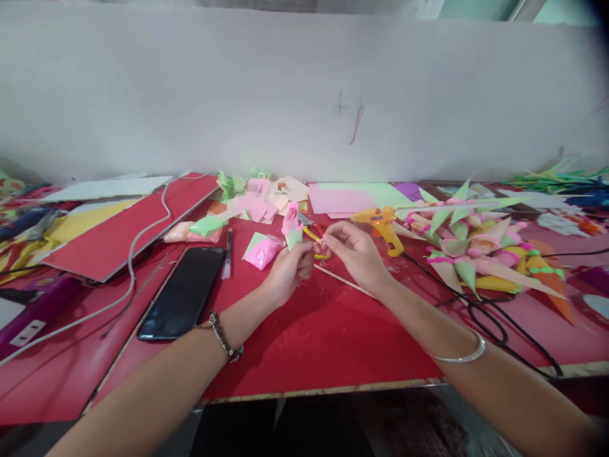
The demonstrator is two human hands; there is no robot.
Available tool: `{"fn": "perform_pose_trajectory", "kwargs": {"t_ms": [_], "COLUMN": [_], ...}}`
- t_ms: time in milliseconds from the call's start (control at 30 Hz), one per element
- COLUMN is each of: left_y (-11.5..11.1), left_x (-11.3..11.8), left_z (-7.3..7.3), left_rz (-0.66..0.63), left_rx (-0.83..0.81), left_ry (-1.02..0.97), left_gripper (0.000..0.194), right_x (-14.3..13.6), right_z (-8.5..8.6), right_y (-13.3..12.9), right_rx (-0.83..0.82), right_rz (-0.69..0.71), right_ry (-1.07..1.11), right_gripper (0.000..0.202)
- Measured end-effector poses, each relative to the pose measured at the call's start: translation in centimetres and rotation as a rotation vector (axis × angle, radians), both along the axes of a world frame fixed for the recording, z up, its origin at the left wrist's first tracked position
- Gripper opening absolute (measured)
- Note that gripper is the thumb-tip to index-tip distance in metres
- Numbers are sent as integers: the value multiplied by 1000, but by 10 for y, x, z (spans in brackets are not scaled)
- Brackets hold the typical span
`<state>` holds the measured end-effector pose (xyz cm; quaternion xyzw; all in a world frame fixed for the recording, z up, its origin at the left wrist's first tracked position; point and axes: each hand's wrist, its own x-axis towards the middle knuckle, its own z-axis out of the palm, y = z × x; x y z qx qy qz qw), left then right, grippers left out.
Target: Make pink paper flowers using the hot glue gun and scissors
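My left hand (pixel 288 273) is closed around a small pink paper flower (pixel 292 221) with a pale green base, held upright over the red table. My right hand (pixel 354 254) is close beside it, thumb and fingertips pinched together; what they hold, if anything, is too small to make out. Behind both hands lie scissors with yellow handles (pixel 311 235), partly hidden. A thin pale stick (pixel 340 279) runs below the hands; I cannot tell whether it joins the flower. Left of the flower sits a packet of bright pink material (pixel 262 252).
A yellow hot glue gun (pixel 380 225) lies right of my hands, its black cable (pixel 495 324) looping on the table. Finished paper flowers (pixel 480 244) are heaped at right. A phone (pixel 183 292), red board (pixel 137 231) and white cable (pixel 133 254) are at left. Paper sheets (pixel 342 198) lie behind.
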<state>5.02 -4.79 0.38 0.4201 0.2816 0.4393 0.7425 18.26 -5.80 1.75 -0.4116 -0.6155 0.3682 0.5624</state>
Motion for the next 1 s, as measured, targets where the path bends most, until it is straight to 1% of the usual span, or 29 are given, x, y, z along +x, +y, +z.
{"fn": "perform_pose_trajectory", "kwargs": {"t_ms": [167,233,333,500,567,700,800,900,1000], "left_y": [0,0,1,1,1,0,0,0,0], "left_x": [0,0,0,0,0,0,0,0,0], "left_z": [1,0,-1,-2,-2,-1,0,0,-1], "left_rz": [18,15,14,12,14,23,25,18,14], "left_rx": [12,17,26,22,21,8,-1,-3,3], "left_ry": [9,6,-3,4,2,11,15,9,3], "left_gripper": [19,19,19,19,19,19,19,20,19], "right_x": [1,1,2,3,3,2,1,0,0], "right_z": [1,2,2,2,1,2,2,3,2], "right_y": [-2,-2,-3,-1,0,-1,-2,-2,-1], "right_rx": [-7,-12,-39,-18,-23,-48,-30,-14,-8], "right_rz": [-25,-36,-59,-131,-111,-45,-43,-33,-2], "right_ry": [-54,-58,-34,-36,-16,7,-14,26,80], "right_gripper": [17,16,10,13,10,14,12,7,10]}}
